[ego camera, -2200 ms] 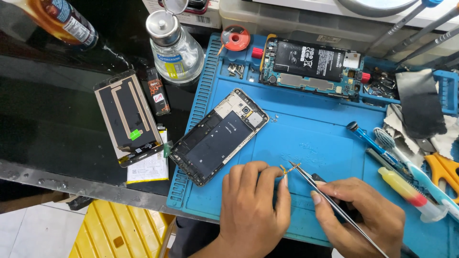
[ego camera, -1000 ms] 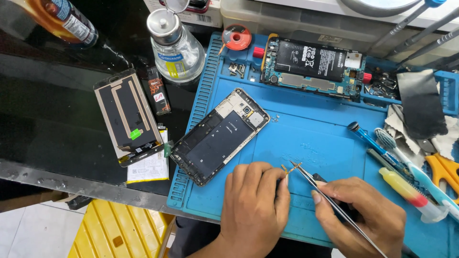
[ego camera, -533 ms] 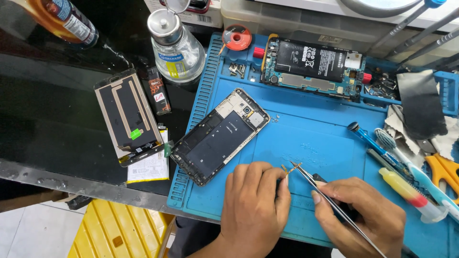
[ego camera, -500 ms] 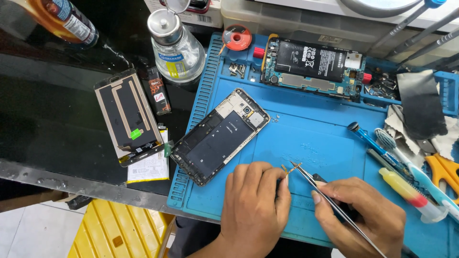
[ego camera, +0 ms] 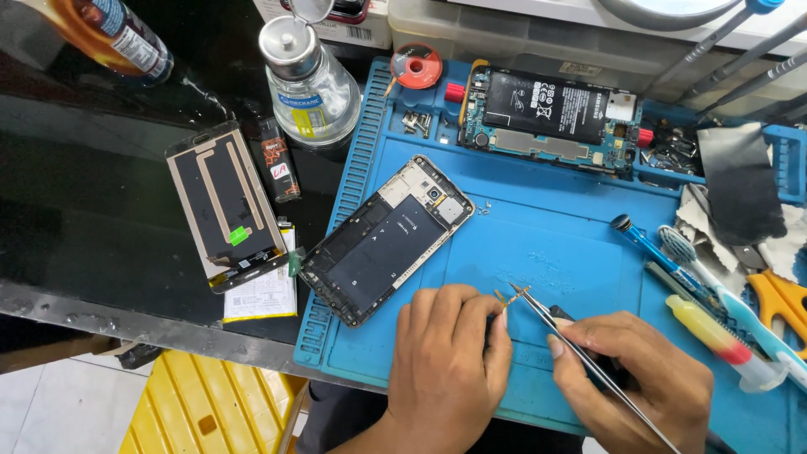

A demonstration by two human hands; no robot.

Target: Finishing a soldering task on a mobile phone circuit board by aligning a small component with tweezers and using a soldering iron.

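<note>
My left hand (ego camera: pixel 450 357) rests on the blue work mat (ego camera: pixel 555 244) and pinches a tiny gold flex part (ego camera: pixel 507 296) at its fingertips. My right hand (ego camera: pixel 635 378) holds thin metal tweezers (ego camera: pixel 580 357), whose tips touch that gold part. Just left of my hands lies an opened phone frame (ego camera: pixel 385 238), tilted diagonally over the mat's left edge. A phone board with a black battery (ego camera: pixel 546 113) lies at the mat's far edge.
A detached screen panel (ego camera: pixel 225 204) lies face down on the black table with a lighter (ego camera: pixel 276 160) beside it. A glass dispenser bottle (ego camera: pixel 307 80), a solder wick roll (ego camera: pixel 416 65), loose screws (ego camera: pixel 414 123), a blue screwdriver (ego camera: pixel 651 248), a toothbrush (ego camera: pixel 714 286) and orange-handled scissors (ego camera: pixel 777 298) surround the mat.
Almost nothing differs; both hands stay in place with the tweezer tips at the small gold part.
</note>
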